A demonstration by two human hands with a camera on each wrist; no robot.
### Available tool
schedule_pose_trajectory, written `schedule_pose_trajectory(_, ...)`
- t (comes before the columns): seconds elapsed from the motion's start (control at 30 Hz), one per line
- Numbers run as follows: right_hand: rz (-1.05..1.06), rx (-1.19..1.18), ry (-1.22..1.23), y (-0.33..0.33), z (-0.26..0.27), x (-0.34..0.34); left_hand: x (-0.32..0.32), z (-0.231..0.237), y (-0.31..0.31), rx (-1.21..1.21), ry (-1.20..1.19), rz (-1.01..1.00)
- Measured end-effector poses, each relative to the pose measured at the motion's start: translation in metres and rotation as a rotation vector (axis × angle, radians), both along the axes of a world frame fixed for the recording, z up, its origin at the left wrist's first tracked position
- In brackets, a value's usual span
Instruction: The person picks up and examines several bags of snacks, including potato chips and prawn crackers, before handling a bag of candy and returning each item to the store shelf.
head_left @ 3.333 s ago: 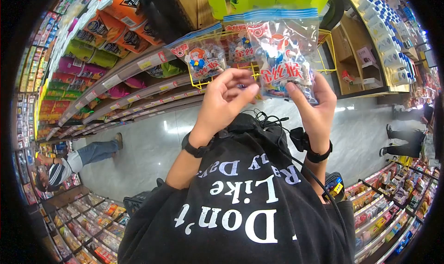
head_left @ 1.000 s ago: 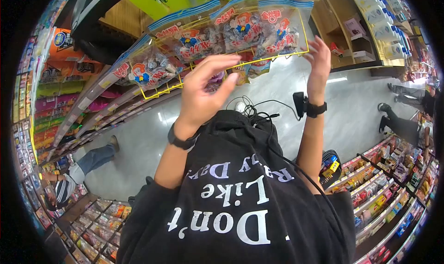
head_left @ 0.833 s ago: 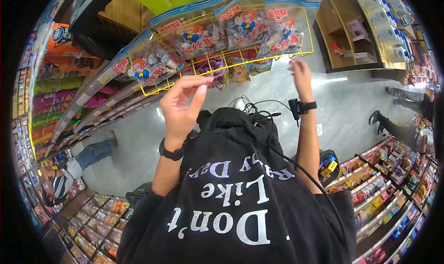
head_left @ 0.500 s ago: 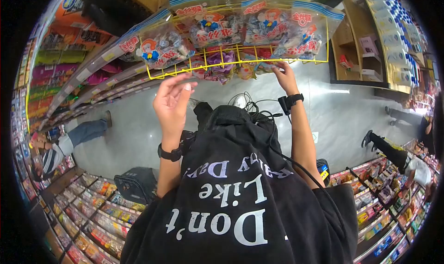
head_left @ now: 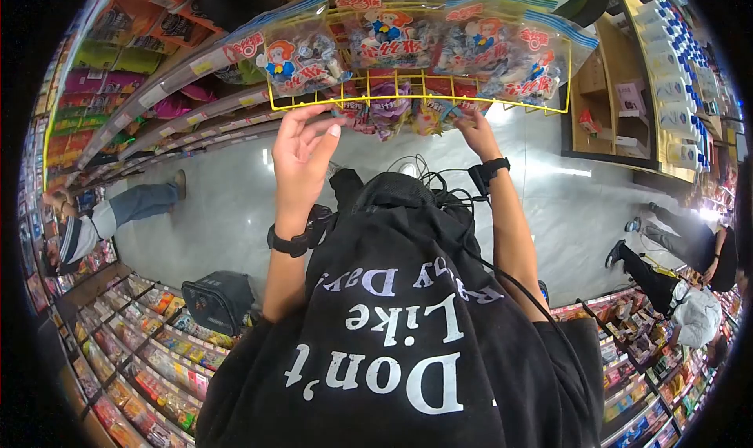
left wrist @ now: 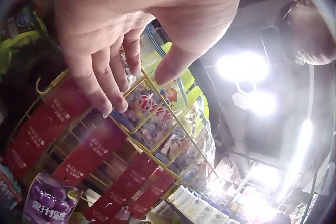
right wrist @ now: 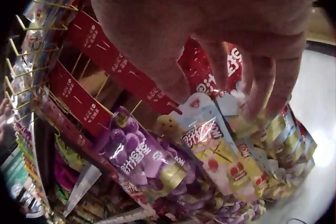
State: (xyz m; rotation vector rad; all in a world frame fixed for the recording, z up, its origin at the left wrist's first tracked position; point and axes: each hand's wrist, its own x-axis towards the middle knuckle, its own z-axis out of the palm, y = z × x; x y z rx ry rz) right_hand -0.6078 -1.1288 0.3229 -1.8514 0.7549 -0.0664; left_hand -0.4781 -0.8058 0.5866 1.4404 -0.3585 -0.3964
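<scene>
Clear blue-topped candy bags (head_left: 392,40) stand in a yellow wire basket (head_left: 392,98). The left hand (head_left: 302,150) reaches the basket's left front, thumb and fingers apart, nothing held; in the left wrist view the left hand (left wrist: 142,40) hangs over the yellow rail (left wrist: 168,109). Below the basket hang purple packets (head_left: 387,117) and yellow ones. The right hand (head_left: 478,134) is at the rightmost packets; in the right wrist view the right hand (right wrist: 220,29) has its thumb and curled fingers around a red packet (right wrist: 195,71), above a pale fruit-print packet (right wrist: 210,145).
Snack shelves (head_left: 149,95) run along the left. A wooden rack (head_left: 604,95) with white bottles stands at the right. A black bag (head_left: 216,300) is on the floor at lower left, and people stand at both sides. Cables (head_left: 439,183) hang near the body.
The bag held 3.3 seconds ago is no longer in the hands. Both hands have come down to the basket's front, the right one moving left to the hanging packets. The view has shifted.
</scene>
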Motion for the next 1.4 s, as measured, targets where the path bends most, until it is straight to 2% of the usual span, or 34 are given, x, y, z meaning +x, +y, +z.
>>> schedule_pose_trajectory(0.17, 0.051, 0.191, 0.023, 0.011, -0.045, 0.012, 0.000, 0.001, 0.002, 0.027, -0.013, -0.022)
schedule_pose_trajectory(0.27, 0.158, 0.249, 0.062, 0.009, -0.050, 0.023, -0.001, 0.003, 0.009, 0.070, -0.038, -0.049)
schedule_pose_trajectory(0.37, 0.378, 0.127, -0.074, 0.013, -0.021, 0.035, -0.002, 0.001, 0.017, 0.088, -0.020, -0.030)
schedule_pose_trajectory(0.47, 0.389, -0.016, -0.228, 0.036, 0.009, 0.056, -0.003, -0.004, 0.027, 0.105, 0.011, 0.000)
schedule_pose_trajectory(0.57, 0.447, 0.216, -0.047, 0.044, 0.025, 0.080, -0.004, -0.004, 0.034, 0.122, 0.023, 0.002)
schedule_pose_trajectory(0.7, 0.428, 0.099, 0.029, 0.063, 0.056, 0.094, -0.002, -0.005, 0.041, 0.128, 0.029, 0.016)
schedule_pose_trajectory(0.77, 0.475, 0.148, 0.188, 0.066, 0.064, 0.101, -0.001, -0.007, 0.045, 0.133, 0.024, 0.027)
schedule_pose_trajectory(0.83, 0.460, 0.175, 0.102, 0.068, 0.055, 0.101, -0.001, -0.008, 0.048, 0.146, 0.033, 0.040)
schedule_pose_trajectory(0.9, 0.468, 0.110, 0.090, 0.066, 0.016, 0.098, -0.001, -0.010, 0.052, 0.148, 0.051, 0.050)
schedule_pose_trajectory(0.97, 0.495, -0.050, 0.149, 0.056, -0.051, 0.098, -0.001, -0.013, 0.054, 0.137, 0.075, 0.054)
schedule_pose_trajectory(1.07, 0.499, -0.044, 0.289, 0.062, -0.016, 0.095, 0.002, -0.013, 0.054, 0.147, 0.080, 0.038)
schedule_pose_trajectory(1.17, 0.498, -0.038, 0.229, 0.060, -0.033, 0.091, 0.005, -0.015, 0.052, 0.137, 0.083, 0.026)
schedule_pose_trajectory(1.27, 0.548, 0.066, 0.098, 0.062, -0.013, 0.083, 0.008, -0.013, 0.048, 0.143, 0.093, 0.008)
schedule_pose_trajectory(1.37, 0.468, 0.368, -0.144, 0.071, 0.009, 0.075, 0.010, -0.014, 0.045, 0.164, 0.089, -0.019)
schedule_pose_trajectory(1.4, 0.494, 0.342, -0.113, 0.070, 0.010, 0.073, 0.011, -0.015, 0.043, 0.163, 0.091, -0.026)
